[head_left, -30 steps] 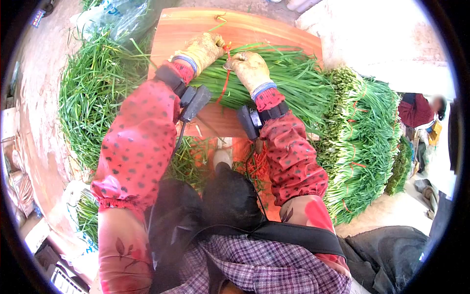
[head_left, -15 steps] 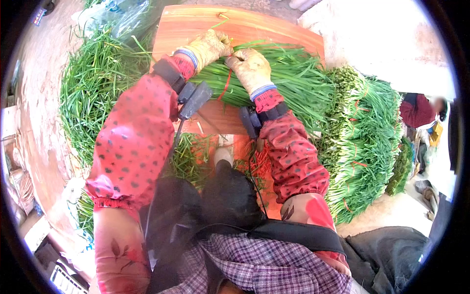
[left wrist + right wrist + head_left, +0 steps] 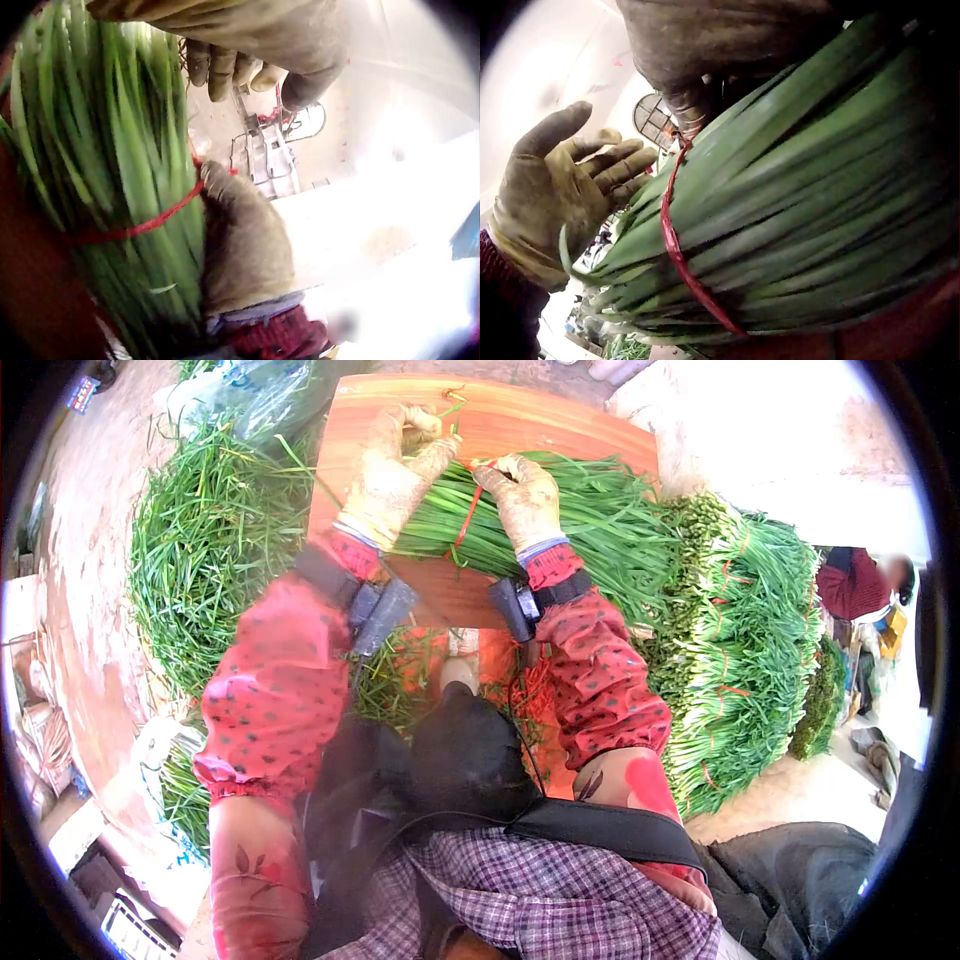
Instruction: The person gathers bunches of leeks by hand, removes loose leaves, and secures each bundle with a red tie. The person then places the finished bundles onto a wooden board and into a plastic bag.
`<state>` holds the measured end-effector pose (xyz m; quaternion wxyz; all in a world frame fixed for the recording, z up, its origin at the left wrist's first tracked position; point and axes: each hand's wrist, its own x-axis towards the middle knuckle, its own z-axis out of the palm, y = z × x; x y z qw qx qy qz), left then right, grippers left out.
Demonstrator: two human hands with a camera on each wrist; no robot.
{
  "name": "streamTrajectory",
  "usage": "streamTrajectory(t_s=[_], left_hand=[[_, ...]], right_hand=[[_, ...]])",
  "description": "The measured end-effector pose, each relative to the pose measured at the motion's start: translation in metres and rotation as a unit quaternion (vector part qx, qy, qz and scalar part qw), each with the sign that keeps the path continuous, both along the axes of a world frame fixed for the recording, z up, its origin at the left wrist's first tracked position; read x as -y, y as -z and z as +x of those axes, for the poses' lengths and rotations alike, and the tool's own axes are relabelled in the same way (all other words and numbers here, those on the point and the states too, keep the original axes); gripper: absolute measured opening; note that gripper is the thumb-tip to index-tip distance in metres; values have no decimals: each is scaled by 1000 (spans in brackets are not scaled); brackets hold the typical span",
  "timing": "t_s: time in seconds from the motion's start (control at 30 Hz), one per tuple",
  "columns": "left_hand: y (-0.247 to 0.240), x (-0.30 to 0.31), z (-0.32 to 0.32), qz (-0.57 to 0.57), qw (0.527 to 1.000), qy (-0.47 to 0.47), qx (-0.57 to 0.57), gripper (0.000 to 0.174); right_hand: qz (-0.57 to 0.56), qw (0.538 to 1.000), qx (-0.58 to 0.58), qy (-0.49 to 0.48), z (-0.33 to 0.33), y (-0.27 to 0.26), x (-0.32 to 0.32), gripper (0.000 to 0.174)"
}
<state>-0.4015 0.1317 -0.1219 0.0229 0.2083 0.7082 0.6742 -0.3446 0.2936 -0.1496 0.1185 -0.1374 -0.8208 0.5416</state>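
Note:
A bundle of long green stalks (image 3: 600,510) lies across a wooden board (image 3: 560,418), with a red tie (image 3: 468,515) round it. The gloved right hand (image 3: 525,502) pinches the tie at the top of the bundle; in the right wrist view its fingertips meet the red tie (image 3: 676,251). Just left of the tie, the gloved left hand (image 3: 392,482) is raised with its fingers spread and nothing in them. The right wrist view shows the left palm (image 3: 562,187) facing the bundle, fingers apart.
Tied bundles (image 3: 745,660) are stacked at the right. A loose heap of green stalks (image 3: 215,560) lies at the left beside a clear plastic bag (image 3: 255,405). Red ties (image 3: 530,695) and scraps lie below the board. Another person (image 3: 855,585) is at the far right.
The left hand has let go near the tie, where it was beside the right hand, and moved left with its fingers opened. The right hand has stayed at the tie.

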Motion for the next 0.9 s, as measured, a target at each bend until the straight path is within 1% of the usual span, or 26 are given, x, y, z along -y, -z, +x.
streamTrajectory(t_s=[0.03, 0.07, 0.1, 0.13, 0.23, 0.27, 0.37, 0.4, 0.43, 0.47, 0.5, 0.53, 0.57, 0.6, 0.63, 0.67, 0.7, 0.73, 0.77, 0.8, 0.9], left_hand=[[0, 0, -1, -34, 998, -11, -59, 52], [-7, 2, 0, -189, 966, 30, -173, 68], [-14, 4, 0, -337, 897, 67, -280, 84], [-19, 4, 9, -519, 789, 125, -305, 109], [-40, -3, 16, -661, 670, 216, -260, 116], [-31, -4, 18, -657, 684, 181, -261, 115], [-14, -4, 18, -679, 669, 151, -263, 111], [-22, -3, 16, -652, 699, 160, -244, 99], [-21, -3, 5, -645, 711, 162, -230, 94], [-18, -2, -6, -638, 720, 168, -215, 89], [-15, -2, -7, -627, 732, 180, -195, 84], [-31, -6, -13, -623, 740, 212, -141, 72], [-27, -10, -8, -628, 738, 207, -137, 74], [-23, -10, -6, -634, 735, 198, -136, 75], [-24, -10, -7, -642, 732, 184, -136, 76], [-29, -11, -4, -653, 723, 187, -124, 82], [-31, -11, -5, -648, 719, 222, -117, 86], [-28, -10, -7, -642, 715, 255, -108, 90], [-27, -8, -11, -637, 710, 285, -97, 94], [-26, -6, -15, -604, 736, 291, -93, 94], [-37, -16, -42, -624, 703, 339, 36, 83]], right_hand=[[-39, 999, -5, 6, -2, 4, -3, 18], [-78, 997, -10, 11, -3, 2, -3, 17], [-116, 993, -15, 14, -5, 0, -3, 16], [-177, 984, 1, 13, -3, -2, -5, 10], [-283, 957, -56, 41, 6, -6, 0, 5], [-284, 955, -65, 51, 10, -14, 3, 3], [-273, 956, -103, 31, 30, -26, 3, 4], [-235, 968, -81, 21, 48, -62, 9, 7], [67, 992, -99, -39, 74, -80, 15, 9], [26, 981, -147, -124, 103, -111, 22, 6], [50, 927, -285, -240, 120, -116, 20, 5], [55, 927, -224, -295, 139, -135, 16, 4], [101, 923, -150, -341, 144, -133, 11, 9], [71, 952, -63, -290, 153, -119, 9, 12], [39, 970, 19, -238, 161, -91, 7, 16], [56, 969, -18, -239, 166, -52, -1, 26], [-63, 973, 59, -214, 164, -38, 1, 28], [-181, 956, 137, -186, 160, -27, 8, 30], [-295, 918, 212, -157, 152, -21, 12, 33], [-320, 886, 285, -179, 140, -32, 14, 42], [-439, 827, 329, -125, 114, 3, 20, 53]])
